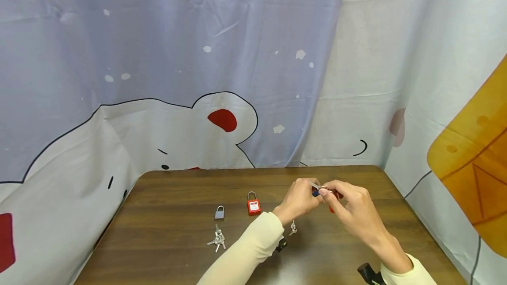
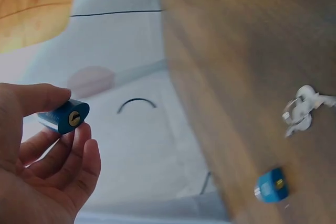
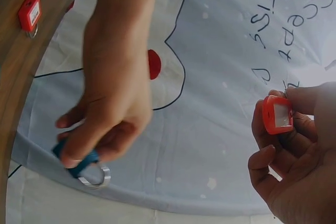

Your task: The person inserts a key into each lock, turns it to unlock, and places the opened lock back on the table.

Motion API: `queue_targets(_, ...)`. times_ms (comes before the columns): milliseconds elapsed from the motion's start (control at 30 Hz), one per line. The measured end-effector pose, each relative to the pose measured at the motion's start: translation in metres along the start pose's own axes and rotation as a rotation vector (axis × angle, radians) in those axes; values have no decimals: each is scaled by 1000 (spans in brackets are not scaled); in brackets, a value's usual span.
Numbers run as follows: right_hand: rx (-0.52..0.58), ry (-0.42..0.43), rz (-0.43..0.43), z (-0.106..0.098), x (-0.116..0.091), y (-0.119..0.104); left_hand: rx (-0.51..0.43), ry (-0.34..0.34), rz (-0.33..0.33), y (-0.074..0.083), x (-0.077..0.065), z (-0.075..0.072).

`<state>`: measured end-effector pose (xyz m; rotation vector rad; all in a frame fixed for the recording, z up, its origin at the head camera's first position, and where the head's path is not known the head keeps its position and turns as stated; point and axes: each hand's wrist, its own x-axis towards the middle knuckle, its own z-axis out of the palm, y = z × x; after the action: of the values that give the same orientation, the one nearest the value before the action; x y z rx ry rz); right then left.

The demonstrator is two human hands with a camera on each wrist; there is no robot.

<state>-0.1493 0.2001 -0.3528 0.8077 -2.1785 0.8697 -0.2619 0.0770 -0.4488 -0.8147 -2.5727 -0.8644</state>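
My left hand holds a blue padlock between thumb and fingers. Its brass keyhole faces the left wrist camera, and the right wrist view shows its silver shackle. Close beside it in the head view, my right hand grips a small red padlock with a pale label. A thin bit of metal sticks up by the right thumb; what it is I cannot tell. Below the hands, a small bunch of keys lies on the table. A second blue padlock rests near those keys.
On the wooden table, a red padlock with a white label lies left of my hands. Further left are a small grey-blue padlock and a bunch of silver keys. A printed curtain hangs behind the table.
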Motion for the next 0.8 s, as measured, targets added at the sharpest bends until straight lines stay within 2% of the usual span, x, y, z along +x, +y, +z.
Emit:
queue_targets(267,34,27,-17,4,4,-5,-75,109,45,5,-8,-37)
queue_targets(600,72,32,-30,14,3,-9,-207,224,109,6,-27,-70)
queue_targets(800,76,26,-40,20,6,-11,-319,299,103,5,-36,-90)
